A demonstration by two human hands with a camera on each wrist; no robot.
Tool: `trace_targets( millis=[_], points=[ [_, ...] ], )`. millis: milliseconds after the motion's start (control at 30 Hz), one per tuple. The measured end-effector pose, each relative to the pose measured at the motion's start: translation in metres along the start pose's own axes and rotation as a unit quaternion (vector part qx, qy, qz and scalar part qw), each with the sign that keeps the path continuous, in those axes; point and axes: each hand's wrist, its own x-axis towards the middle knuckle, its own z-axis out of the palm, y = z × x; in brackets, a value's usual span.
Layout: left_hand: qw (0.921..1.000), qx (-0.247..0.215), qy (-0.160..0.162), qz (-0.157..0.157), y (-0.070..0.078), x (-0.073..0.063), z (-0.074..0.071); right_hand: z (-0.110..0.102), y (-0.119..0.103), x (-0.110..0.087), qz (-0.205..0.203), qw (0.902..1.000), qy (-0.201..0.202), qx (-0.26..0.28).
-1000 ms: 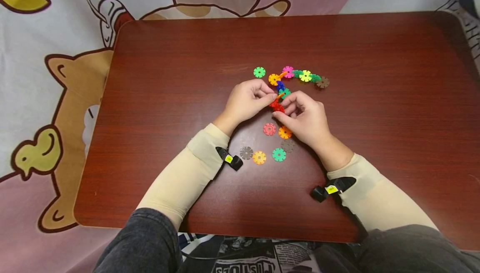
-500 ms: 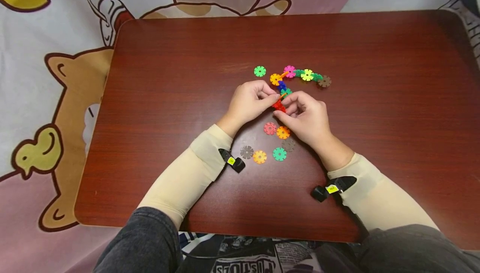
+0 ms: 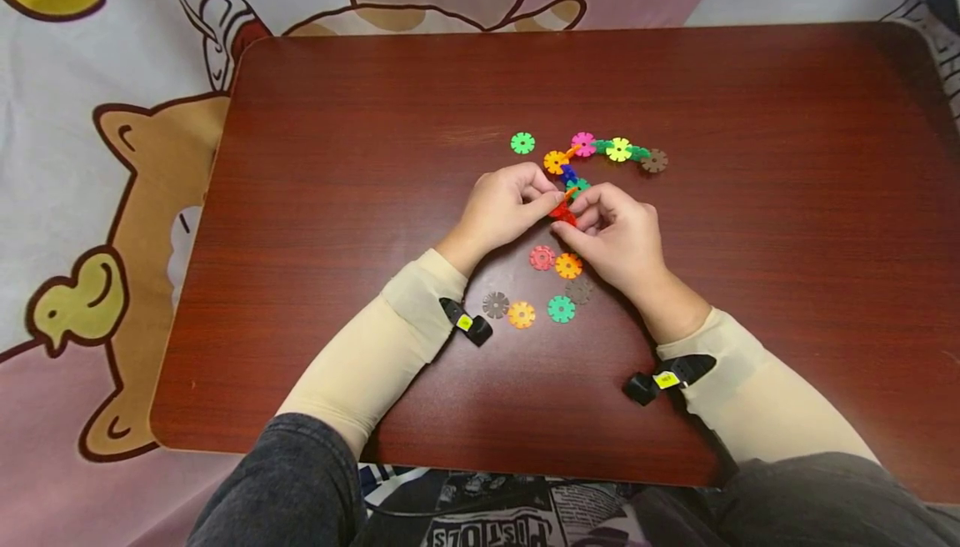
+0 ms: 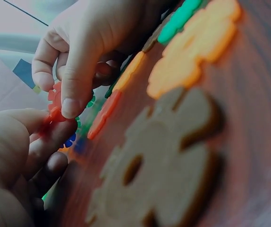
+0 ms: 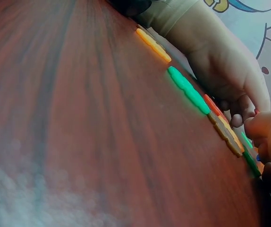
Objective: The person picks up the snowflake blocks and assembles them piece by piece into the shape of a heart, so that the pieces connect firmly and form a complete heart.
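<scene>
My left hand point(image 3: 506, 205) pinches a red notched disc point(image 4: 50, 121) between thumb and finger. Facing it, my right hand point(image 3: 618, 234) pinches another red notched disc point(image 4: 55, 97); the two touch, but the fingers hide how far their slots meet. From the held pieces a chain of slotted discs runs away over the table: an orange disc point(image 3: 570, 194) on edge, a teal disc point(image 3: 578, 188), a blue disc point(image 3: 568, 173), an orange disc point(image 3: 555, 163). It bends right through a pink disc point(image 3: 583, 144) and a yellow disc point(image 3: 618, 149) to a brown disc point(image 3: 655, 161).
Loose discs lie nearer the body: a coral one point(image 3: 542, 258), an orange one point(image 3: 568, 265), a teal one point(image 3: 561, 309), a yellow-orange one point(image 3: 522, 314) and a grey-brown one point(image 3: 495, 305). A bright green disc point(image 3: 522, 143) lies left of the chain on the brown table point(image 3: 337, 155).
Both hands keep their grip on the red discs and have shifted slightly right, the chain moving a little with them. The head view has also drifted slightly.
</scene>
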Motion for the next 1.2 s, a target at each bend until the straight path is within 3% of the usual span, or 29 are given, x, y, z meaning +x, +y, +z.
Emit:
trace_targets(
  millis=[267, 500, 700, 833, 1033, 1200],
  points=[
    [0.9996, 0.018, 0.002, 0.021, -0.002, 0.000, 0.002, 0.000, 0.000, -0.002, 0.009, 0.9999, -0.002, -0.010],
    [0.9998, -0.017, 0.006, 0.006, -0.005, 0.000, 0.002, -0.001, -0.001, 0.001, 0.022, 0.9991, -0.023, -0.028],
    [0.9993, -0.037, 0.008, 0.004, -0.007, -0.001, 0.000, -0.010, 0.000, 0.003, 0.000, 0.9979, -0.045, -0.046],
    [0.9990, -0.045, 0.010, 0.000, -0.007, -0.001, 0.000, -0.022, 0.002, 0.004, -0.009, 0.9904, -0.098, -0.097],
    [0.9986, -0.052, 0.011, -0.002, -0.007, -0.001, 0.000, -0.037, 0.003, 0.007, -0.021, 0.9661, -0.217, -0.139],
    [0.9987, -0.051, 0.007, -0.003, -0.006, -0.002, -0.001, -0.039, 0.005, 0.010, -0.036, 0.9604, -0.246, -0.126]
  ],
)
